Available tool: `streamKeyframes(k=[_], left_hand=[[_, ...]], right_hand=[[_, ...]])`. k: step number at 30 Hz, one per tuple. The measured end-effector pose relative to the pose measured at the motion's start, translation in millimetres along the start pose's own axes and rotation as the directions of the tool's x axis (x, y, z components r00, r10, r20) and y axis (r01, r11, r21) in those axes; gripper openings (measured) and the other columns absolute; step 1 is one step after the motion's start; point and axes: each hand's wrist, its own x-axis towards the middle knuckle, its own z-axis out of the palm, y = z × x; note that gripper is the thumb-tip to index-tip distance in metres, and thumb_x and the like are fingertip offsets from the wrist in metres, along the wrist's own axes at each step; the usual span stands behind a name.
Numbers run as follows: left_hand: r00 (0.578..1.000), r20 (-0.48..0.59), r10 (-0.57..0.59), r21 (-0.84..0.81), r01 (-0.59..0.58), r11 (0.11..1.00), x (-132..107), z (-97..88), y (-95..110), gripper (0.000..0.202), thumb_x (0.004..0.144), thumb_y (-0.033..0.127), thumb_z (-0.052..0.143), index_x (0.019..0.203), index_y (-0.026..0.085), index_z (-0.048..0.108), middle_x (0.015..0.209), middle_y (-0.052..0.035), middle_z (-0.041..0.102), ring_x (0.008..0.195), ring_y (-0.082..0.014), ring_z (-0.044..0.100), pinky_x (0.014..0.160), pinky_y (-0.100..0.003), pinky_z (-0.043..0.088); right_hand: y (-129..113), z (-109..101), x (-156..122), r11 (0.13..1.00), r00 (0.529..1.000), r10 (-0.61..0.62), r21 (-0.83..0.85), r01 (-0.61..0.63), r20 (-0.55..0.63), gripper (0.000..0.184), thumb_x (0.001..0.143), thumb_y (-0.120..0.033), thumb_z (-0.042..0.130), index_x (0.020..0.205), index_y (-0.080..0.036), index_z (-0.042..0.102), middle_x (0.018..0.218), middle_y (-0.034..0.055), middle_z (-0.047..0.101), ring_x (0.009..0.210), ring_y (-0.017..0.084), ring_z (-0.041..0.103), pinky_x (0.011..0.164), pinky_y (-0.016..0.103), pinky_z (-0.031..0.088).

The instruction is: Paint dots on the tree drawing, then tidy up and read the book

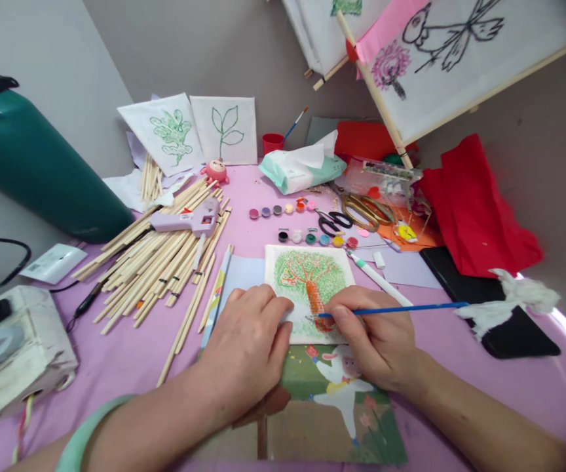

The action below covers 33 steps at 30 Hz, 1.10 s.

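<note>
A small white canvas (280, 257) carries a dotted green tree crown with an orange-brown trunk. My left hand (248, 341) lies over its left edge, fingers bent and pressed to it, their tips partly hidden. In my right hand (378, 334) a thin blue paintbrush (420, 308) is pinched between thumb and fingers. Its tip meets the canvas left of the lower trunk. Under the canvas lies a picture board (302, 426) with a white cartoon sheep. Two strips of paint pots, one with a black pot (283, 236), stand just behind the canvas.
Wooden sticks (155, 275) are heaped at left under a lilac glue gun (189, 219). Behind are a wipes pack (302, 167) and a red cup (273, 142). Scissors (361, 210), a black phone (519, 328) and crumpled tissue (528, 295) lie at right. A power strip (27, 354) sits left.
</note>
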Motion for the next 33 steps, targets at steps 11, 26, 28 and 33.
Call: streamKeyframes(k=[11, 26, 28, 33], left_hand=[[1.0, -0.004, 0.006, -0.009, -0.006, 1.0, 0.0, 0.3, -0.6, 0.021, 0.088, 0.018, 0.042, 0.1, 0.018, 0.059, 0.091, -0.0066, 0.056, 0.086, -0.0228, 0.049, 0.076, -0.041, 0.038], [1.0, -0.013, 0.007, -0.016, -0.007, 1.0, -0.6, 0.3, 0.0, 0.021, 0.089, 0.017, 0.042, 0.1, 0.018, 0.06, 0.091, -0.0067, 0.057, 0.085, -0.0228, 0.05, 0.076, -0.041, 0.039], [1.0, -0.016, 0.01, -0.013, -0.01, 1.0, -0.4, 0.5, -0.2, 0.021, 0.088, 0.017, 0.042, 0.1, 0.018, 0.06, 0.091, -0.0066, 0.057, 0.085, -0.0227, 0.049, 0.076, -0.041, 0.039], [1.0, -0.024, 0.009, -0.008, -0.009, 1.0, -0.7, 0.4, -0.2, 0.021, 0.088, 0.017, 0.043, 0.099, 0.018, 0.06, 0.09, -0.0066, 0.057, 0.085, -0.0225, 0.05, 0.076, -0.04, 0.039]], right_hand=[[1.2, -0.4, -0.5, 1.0, 1.0, 0.011, 0.01, -0.011, -0.023, 0.016, 0.087, -0.014, 0.045, 0.077, -0.018, 0.057, 0.061, 0.0009, 0.061, 0.056, 0.013, 0.056, 0.055, 0.027, 0.043], [0.5, -4.0, -1.4, 0.998, 0.996, 0.016, -0.055, -0.021, -0.092, 0.016, 0.086, -0.013, 0.045, 0.077, -0.019, 0.057, 0.062, 0.0006, 0.062, 0.056, 0.013, 0.058, 0.054, 0.026, 0.044], [-0.2, -4.8, -1.1, 0.998, 0.997, 0.021, -0.063, -0.026, -0.077, 0.016, 0.086, -0.014, 0.045, 0.076, -0.019, 0.056, 0.06, 0.0009, 0.061, 0.055, 0.014, 0.057, 0.053, 0.027, 0.043], [0.1, -7.1, -0.4, 0.995, 0.997, 0.028, -0.091, -0.034, -0.073, 0.017, 0.087, -0.016, 0.045, 0.074, -0.019, 0.056, 0.057, 0.0008, 0.058, 0.052, 0.013, 0.054, 0.052, 0.027, 0.041]])
